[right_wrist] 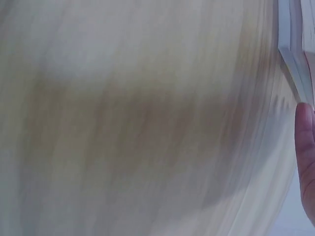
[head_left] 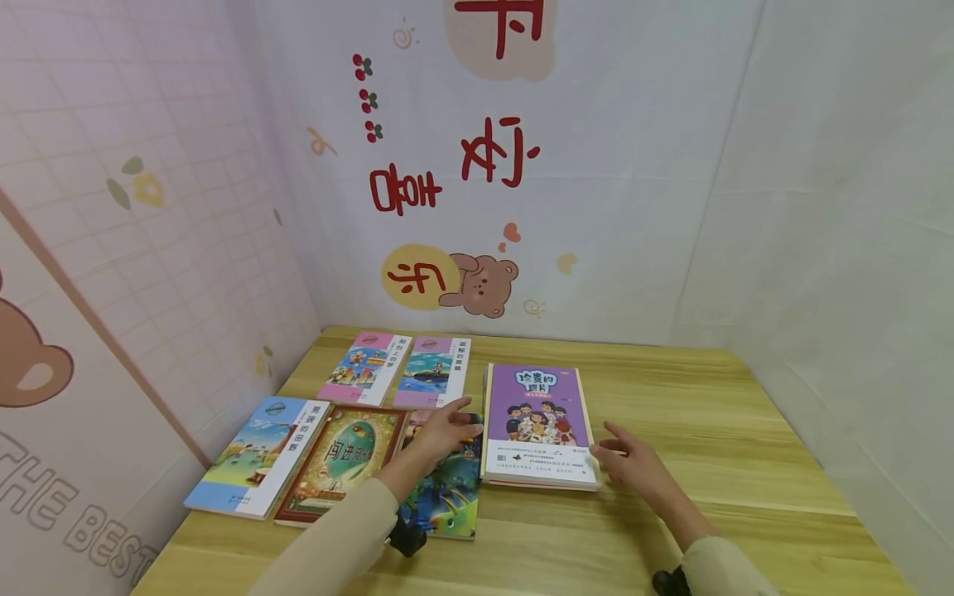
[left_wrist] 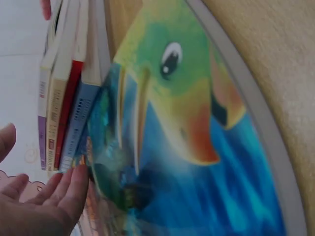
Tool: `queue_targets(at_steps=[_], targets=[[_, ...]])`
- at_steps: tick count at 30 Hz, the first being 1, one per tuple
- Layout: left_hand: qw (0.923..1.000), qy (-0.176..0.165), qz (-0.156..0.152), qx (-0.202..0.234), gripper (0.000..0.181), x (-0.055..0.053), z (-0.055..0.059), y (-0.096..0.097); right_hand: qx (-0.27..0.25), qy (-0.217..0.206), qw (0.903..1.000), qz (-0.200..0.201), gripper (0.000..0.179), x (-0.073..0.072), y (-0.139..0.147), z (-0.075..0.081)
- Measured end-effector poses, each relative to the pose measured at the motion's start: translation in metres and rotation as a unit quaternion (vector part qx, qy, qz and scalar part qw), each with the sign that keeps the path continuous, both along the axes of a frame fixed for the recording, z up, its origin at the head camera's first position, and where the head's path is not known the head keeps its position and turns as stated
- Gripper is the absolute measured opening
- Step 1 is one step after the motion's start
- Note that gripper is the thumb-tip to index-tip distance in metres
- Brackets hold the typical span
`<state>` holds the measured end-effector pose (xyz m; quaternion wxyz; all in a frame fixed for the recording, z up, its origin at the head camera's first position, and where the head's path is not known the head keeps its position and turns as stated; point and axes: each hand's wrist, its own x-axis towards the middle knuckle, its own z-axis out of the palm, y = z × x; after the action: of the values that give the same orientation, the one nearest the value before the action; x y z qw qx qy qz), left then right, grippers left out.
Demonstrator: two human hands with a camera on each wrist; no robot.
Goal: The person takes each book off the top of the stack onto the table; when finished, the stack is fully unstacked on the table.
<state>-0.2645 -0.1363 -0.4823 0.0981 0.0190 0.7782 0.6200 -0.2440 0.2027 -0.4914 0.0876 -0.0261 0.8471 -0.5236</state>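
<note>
A stack of several books [head_left: 538, 418], topped by a purple and white picture cover, lies flat in the middle of the table. My left hand [head_left: 441, 436] hovers over a blue illustrated book [head_left: 451, 503], its relaxed fingertips close to the stack's left side. In the left wrist view, loosely bent fingers of that hand show below the book spines [left_wrist: 76, 125], with nothing in them. At the stack's right edge is my right hand [head_left: 635, 465], thumb and fingertips right by the lower corner. Its thumb [right_wrist: 305, 152] appears beside the book edges [right_wrist: 298, 54] in the right wrist view.
Left of the blue book lie a brown-framed book [head_left: 344, 463] and a light-blue one [head_left: 257, 455]. Behind them are two more books, one pink [head_left: 365, 368] and one lilac [head_left: 432, 371]. Printed cloth walls [head_left: 619, 207] border the wooden table [head_left: 671, 389].
</note>
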Motion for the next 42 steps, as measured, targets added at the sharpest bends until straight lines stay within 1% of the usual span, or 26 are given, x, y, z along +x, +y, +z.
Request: queue_targets(at_steps=[5, 10, 15, 19, 23, 26, 29, 32, 36, 39, 42], targets=[[0.9993, -0.01, -0.025, 0.027, 0.069, -0.005, -0.007, 0.001, 0.027, 0.013, 0.9992, -0.025, 0.079, -0.006, -0.009, 0.0], [0.9985, -0.013, -0.043, 0.031, 0.069, -0.006, -0.013, 0.0, 0.048, 0.011, 0.998, -0.04, 0.081, -0.007, -0.017, 0.001], [0.9985, -0.017, -0.043, 0.029, 0.069, -0.008, -0.016, 0.001, 0.06, 0.007, 0.9971, -0.046, 0.081, -0.008, -0.021, 0.001], [0.9991, -0.009, -0.041, 0.012, 0.069, -0.009, -0.018, 0.003, 0.075, 0.009, 0.9961, -0.046, 0.083, -0.01, -0.024, -0.002], [0.9991, 0.001, -0.042, -0.006, 0.068, -0.009, -0.019, 0.003, 0.07, 0.005, 0.9965, -0.045, 0.085, -0.011, -0.026, -0.005], [0.9986, 0.008, -0.05, -0.016, 0.067, -0.007, -0.018, 0.001, 0.06, 0.0, 0.9972, -0.046, 0.086, -0.01, -0.028, -0.006], [0.9973, 0.017, -0.061, -0.036, 0.066, -0.006, -0.016, 0.0, 0.059, 0.001, 0.9972, -0.046, 0.086, -0.009, -0.029, -0.006], [0.9962, 0.021, -0.072, -0.045, 0.064, -0.007, -0.017, -0.001, 0.063, 0.004, 0.9969, -0.046, 0.086, -0.008, -0.03, -0.006], [0.9963, 0.006, -0.079, -0.034, 0.061, -0.007, -0.018, 0.0, 0.063, 0.001, 0.9969, -0.047, 0.086, -0.008, -0.031, -0.007], [0.9962, 0.002, -0.081, -0.032, 0.06, -0.007, -0.018, 0.002, 0.06, 0.0, 0.9971, -0.046, 0.085, -0.007, -0.03, -0.008], [0.9963, 0.005, -0.079, -0.035, 0.061, -0.007, -0.018, 0.002, 0.059, 0.003, 0.9974, -0.04, 0.083, -0.007, -0.03, -0.009]])
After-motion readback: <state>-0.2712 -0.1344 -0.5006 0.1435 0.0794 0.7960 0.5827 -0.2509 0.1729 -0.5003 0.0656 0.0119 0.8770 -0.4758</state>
